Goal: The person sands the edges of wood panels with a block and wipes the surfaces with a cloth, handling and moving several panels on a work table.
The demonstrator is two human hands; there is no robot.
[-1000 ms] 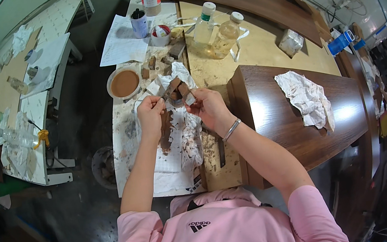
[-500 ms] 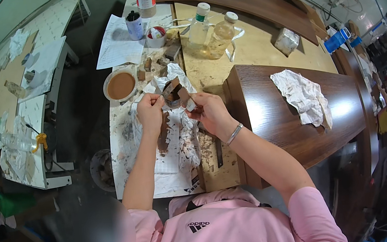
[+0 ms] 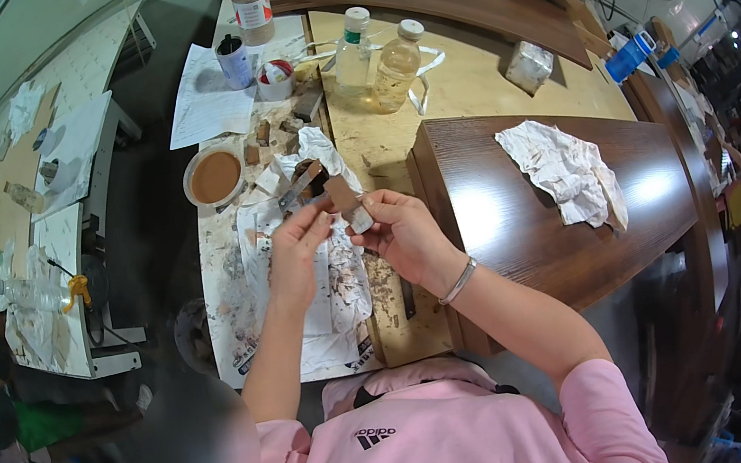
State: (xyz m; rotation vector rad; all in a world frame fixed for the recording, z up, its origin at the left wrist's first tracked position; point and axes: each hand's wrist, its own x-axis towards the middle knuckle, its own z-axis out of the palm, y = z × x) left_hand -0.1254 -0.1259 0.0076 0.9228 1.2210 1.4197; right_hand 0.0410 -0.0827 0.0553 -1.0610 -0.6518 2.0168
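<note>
My left hand (image 3: 301, 249) pinches the near end of a thin greyish scraper blade (image 3: 295, 188). Between the fingers of my right hand (image 3: 407, 231) is a flat brown-coated piece (image 3: 342, 194) with a whitish lower end. The two pieces are close together in front of my chest; whether they touch I cannot tell. Just beyond them stands a small dark container (image 3: 314, 175), partly covered by both pieces. Beneath my hands lie crumpled, brown-stained white cloth and paper (image 3: 347, 283). A round white tub of brown paste (image 3: 216, 177) sits to their left.
Right of my hands is a dark brown wooden panel box (image 3: 563, 174) bearing a crumpled white cloth (image 3: 563, 176). Two clear bottles (image 3: 394, 70), a purple-white cup (image 3: 233, 63) and a paper sheet (image 3: 206, 103) stand or lie farther back. Another worktable (image 3: 103, 300) is at left.
The brown-coated piece in my right hand has come nearer to me and apart from the dark container. My left hand has shifted slightly right and nearer; the view has shifted a little.
</note>
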